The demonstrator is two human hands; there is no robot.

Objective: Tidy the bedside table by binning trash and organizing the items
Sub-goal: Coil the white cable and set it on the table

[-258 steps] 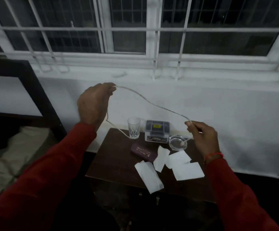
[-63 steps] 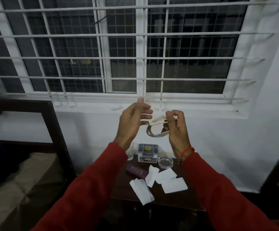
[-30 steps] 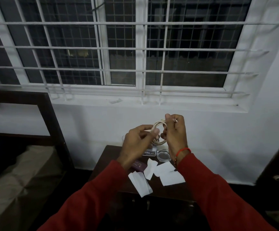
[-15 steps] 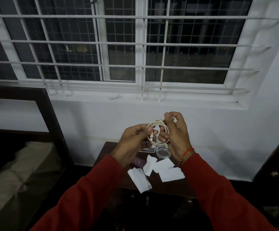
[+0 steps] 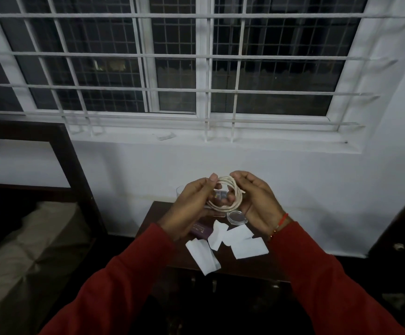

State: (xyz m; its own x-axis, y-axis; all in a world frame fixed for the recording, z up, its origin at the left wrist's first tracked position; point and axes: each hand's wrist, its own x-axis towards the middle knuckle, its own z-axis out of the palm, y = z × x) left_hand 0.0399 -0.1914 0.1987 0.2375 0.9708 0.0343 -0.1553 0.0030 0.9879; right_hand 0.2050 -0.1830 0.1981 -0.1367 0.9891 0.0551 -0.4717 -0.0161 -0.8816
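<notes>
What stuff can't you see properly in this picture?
All in the head view:
- The drinking glass: only its rim shows, behind the left hand.
- The small box: only a bit shows through the coiled cable, which both hands hold; the right hand covers the rest.
- The purple case: partly behind the left wrist; its print is too small and dark to read.

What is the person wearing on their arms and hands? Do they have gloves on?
No gloves: both hands are bare. The left hand and right hand come out of long red sleeves that cover both arms to the wrists. On the right wrist there is a thin red thread band. I see no rings or watch.
</notes>
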